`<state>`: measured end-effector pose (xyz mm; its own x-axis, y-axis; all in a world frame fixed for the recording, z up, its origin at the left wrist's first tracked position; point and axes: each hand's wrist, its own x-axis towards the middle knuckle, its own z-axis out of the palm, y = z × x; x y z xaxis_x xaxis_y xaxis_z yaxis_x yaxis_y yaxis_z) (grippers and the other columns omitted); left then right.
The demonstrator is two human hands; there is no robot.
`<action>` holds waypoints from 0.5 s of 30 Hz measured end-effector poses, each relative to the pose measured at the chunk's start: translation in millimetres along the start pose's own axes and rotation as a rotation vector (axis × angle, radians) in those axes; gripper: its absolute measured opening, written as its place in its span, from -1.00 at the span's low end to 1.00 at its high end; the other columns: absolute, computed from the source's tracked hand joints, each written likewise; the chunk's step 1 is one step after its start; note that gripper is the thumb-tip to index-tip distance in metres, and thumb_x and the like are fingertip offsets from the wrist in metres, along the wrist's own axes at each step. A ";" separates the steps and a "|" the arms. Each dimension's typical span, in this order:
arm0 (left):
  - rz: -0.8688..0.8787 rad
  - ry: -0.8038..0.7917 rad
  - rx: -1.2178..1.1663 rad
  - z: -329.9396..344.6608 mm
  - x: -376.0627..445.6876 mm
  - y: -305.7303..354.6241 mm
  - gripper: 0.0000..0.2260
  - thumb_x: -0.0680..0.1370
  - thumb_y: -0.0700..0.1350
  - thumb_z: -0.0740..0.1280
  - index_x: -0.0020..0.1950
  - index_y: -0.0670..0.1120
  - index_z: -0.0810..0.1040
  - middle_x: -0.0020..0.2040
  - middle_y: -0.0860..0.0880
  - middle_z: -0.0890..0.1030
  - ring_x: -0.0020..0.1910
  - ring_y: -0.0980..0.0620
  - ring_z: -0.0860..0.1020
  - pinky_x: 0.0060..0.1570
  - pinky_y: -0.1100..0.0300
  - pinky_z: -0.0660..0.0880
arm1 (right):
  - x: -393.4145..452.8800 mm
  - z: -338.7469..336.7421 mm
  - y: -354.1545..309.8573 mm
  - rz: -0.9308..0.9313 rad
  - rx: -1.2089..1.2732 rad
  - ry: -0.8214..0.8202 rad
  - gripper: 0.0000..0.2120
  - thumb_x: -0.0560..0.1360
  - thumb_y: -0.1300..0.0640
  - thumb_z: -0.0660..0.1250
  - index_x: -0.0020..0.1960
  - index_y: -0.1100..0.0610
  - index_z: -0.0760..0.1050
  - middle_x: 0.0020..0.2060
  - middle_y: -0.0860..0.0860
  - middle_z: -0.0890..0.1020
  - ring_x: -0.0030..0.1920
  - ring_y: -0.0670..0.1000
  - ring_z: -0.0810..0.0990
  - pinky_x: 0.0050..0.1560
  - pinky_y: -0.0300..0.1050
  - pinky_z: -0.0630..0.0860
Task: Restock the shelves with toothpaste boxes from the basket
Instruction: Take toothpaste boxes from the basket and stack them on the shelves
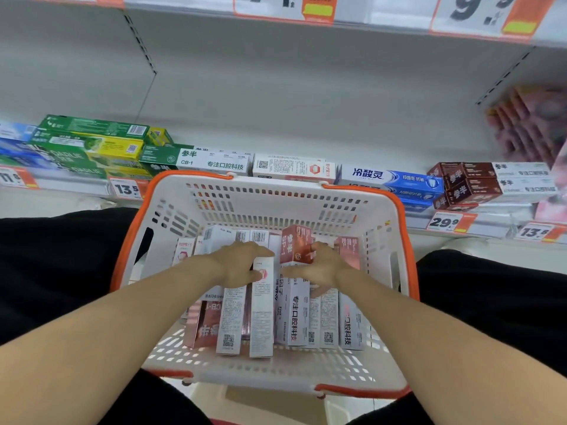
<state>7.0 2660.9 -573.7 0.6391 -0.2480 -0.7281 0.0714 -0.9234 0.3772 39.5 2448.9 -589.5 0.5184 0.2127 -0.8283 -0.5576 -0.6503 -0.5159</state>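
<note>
So the shelf (276, 124) is mostly bare in the middle, with just a low row of stock along its front edge, and the white basket with orange trim (402, 228) sits right in front of it, between the person's knees. The toothpaste boxes (294, 317) are lying packed in the bottom of the basket; I count roughly a dozen, can't be exact since some overlap. They're light, stiff cardboard, a bit slick, so I'd take one by its long sides near the middle. Left hand (242, 265) is curled over a white box (262, 314), right hand (322, 265) is wrapped around a reddish box (296, 240) tipped up on end.
</note>
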 end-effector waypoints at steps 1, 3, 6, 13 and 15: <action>-0.006 -0.007 -0.012 -0.2 0.4 1.9 -0.48 0.64 0.06 0.28 0.58 0.11 0.22 0.55 -0.02 0.31 0.48 -0.10 0.32 0.46 -0.04 0.28 | 1.1 8.8 -0.5 -0.033 -0.071 0.054 -0.26 0.27 -0.11 0.64 0.31 0.10 0.39 0.14 -0.05 0.56 0.11 0.07 0.59 -0.10 0.03 0.69; -0.015 -0.010 -0.040 -0.9 0.9 3.2 -0.49 0.63 0.06 0.29 0.57 0.11 0.25 0.48 -0.03 0.42 0.38 -0.09 0.43 0.39 0.01 0.36 | 1.8 21.0 0.8 -0.090 -0.195 0.172 -0.28 0.31 -0.09 0.61 0.29 0.16 0.36 0.06 -0.02 0.56 0.08 0.06 0.58 -0.02 -0.04 0.63; -0.016 0.003 -0.081 -1.8 1.1 0.4 -0.49 0.61 0.06 0.32 0.54 0.06 0.29 0.49 -0.01 0.41 0.41 -0.05 0.42 0.41 0.03 0.36 | 5.0 14.6 1.1 -0.094 -0.115 0.195 -0.37 0.30 0.10 0.62 0.24 0.17 0.37 0.07 0.03 0.61 0.06 0.05 0.62 0.02 -0.08 0.62; -0.055 0.223 -0.621 -29.3 -8.7 17.5 -0.21 0.46 0.23 0.45 0.56 -0.05 0.24 0.46 -0.01 0.41 0.43 -0.02 0.40 0.34 0.12 0.37 | -22.6 -46.5 -27.2 -0.160 0.286 -0.070 -0.45 0.32 0.34 0.60 0.23 0.15 0.48 0.00 0.13 0.73 0.01 0.11 0.73 0.06 0.12 0.66; -0.048 0.234 -0.868 -38.2 -12.0 25.6 -0.14 0.37 0.28 0.51 0.53 -0.06 0.30 0.39 0.00 0.50 0.38 -0.03 0.47 0.33 0.08 0.41 | -29.0 -50.0 -32.0 -0.190 0.328 -0.193 -0.46 0.36 0.34 0.56 0.28 0.14 0.49 0.07 0.12 0.72 0.10 0.13 0.70 0.19 0.14 0.60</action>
<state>30.4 2651.3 -533.4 0.7535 -0.0612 -0.6545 0.5947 -0.3610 0.7184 74.8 2427.1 -538.0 0.5181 0.4597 -0.7213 -0.6568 -0.3263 -0.6798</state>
